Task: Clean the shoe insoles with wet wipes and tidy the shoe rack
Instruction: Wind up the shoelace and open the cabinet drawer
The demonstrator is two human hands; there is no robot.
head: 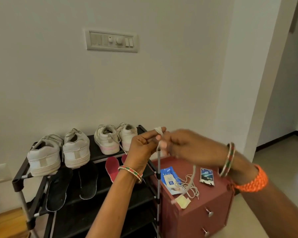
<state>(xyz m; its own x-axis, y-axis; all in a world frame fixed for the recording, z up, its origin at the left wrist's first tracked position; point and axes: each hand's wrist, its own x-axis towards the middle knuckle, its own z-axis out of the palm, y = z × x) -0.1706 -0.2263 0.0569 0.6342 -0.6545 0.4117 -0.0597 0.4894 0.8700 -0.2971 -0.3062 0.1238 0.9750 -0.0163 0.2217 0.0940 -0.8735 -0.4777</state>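
Head view | left hand (141, 145) and right hand (184, 145) are both pinching a shoelace (159, 134), fingers curled | advice: keep it taut, winding evenly.

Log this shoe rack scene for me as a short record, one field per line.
left hand: pinches a white shoelace
right hand: grips the same lace, blurred
top shelf: two pairs of white sneakers
second shelf: two black insoles, red insoles
cabinet: wet wipes pack, loose lace, small packet
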